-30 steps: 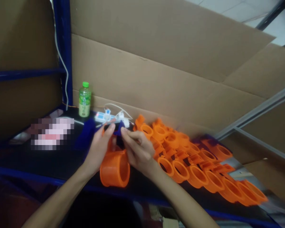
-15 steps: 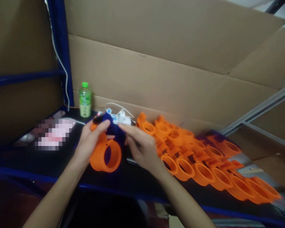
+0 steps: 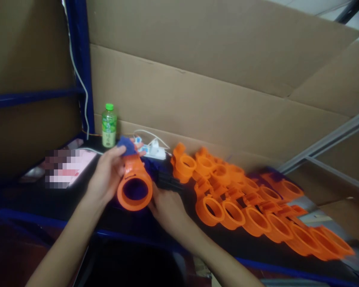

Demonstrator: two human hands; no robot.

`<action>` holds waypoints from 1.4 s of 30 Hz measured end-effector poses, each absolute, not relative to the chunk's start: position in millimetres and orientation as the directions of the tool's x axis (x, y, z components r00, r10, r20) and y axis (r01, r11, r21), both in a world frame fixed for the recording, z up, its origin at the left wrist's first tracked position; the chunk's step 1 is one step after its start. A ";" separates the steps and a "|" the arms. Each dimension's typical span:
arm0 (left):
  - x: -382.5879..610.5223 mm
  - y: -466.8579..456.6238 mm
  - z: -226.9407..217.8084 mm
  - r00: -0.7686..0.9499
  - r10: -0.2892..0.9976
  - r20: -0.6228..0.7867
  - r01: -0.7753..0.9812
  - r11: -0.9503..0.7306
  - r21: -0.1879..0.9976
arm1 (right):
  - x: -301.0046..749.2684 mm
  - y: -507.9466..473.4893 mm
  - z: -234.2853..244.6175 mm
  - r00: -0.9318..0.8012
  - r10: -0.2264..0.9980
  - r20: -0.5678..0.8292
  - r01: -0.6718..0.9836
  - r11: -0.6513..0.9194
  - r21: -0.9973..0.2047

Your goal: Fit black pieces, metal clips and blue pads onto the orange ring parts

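My left hand [image 3: 107, 175] grips an orange plastic ring part [image 3: 134, 187] by its upper tab, where a small blue piece [image 3: 125, 146] sits under my thumb and fingers. The ring's opening faces me. My right hand [image 3: 165, 204] is lower, beside and behind the ring, resting on the dark shelf top [image 3: 48, 201] with its fingers curled around a dark object [image 3: 167, 182] that I cannot make out. Several more orange ring parts [image 3: 242, 203] lie in rows to the right.
A green-capped bottle [image 3: 109, 125] stands at the back left by a blue shelf post [image 3: 79, 67]. A white power strip with cables [image 3: 151, 149] lies behind the hands. Cardboard sheets [image 3: 215, 79] line the back. A pink item [image 3: 67, 167] lies at the left.
My left hand has lifted and turned the orange ring so its opening faces me. My right hand has let go of the blue piece and dropped to the shelf beside the ring.
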State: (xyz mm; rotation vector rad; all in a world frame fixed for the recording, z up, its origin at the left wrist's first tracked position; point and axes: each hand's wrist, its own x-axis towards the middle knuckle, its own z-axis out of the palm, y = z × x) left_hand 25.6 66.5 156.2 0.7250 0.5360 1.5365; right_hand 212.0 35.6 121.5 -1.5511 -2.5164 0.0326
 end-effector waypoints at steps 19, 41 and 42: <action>29.7 57.2 155.6 0.206 0.973 0.108 -0.765 0.091 0.638 | 208.5 40.1 112.1 -0.410 0.881 0.234 0.873 0.454 -0.181; 35.2 52.5 152.3 0.121 0.978 0.170 -0.769 -0.016 0.640 | 227.2 48.4 170.2 -0.208 0.569 0.795 0.800 0.567 -0.196; 36.3 52.4 152.1 0.110 0.979 0.172 -0.767 -0.026 0.641 | 226.2 47.7 174.8 -0.205 0.556 0.806 0.801 0.568 -0.188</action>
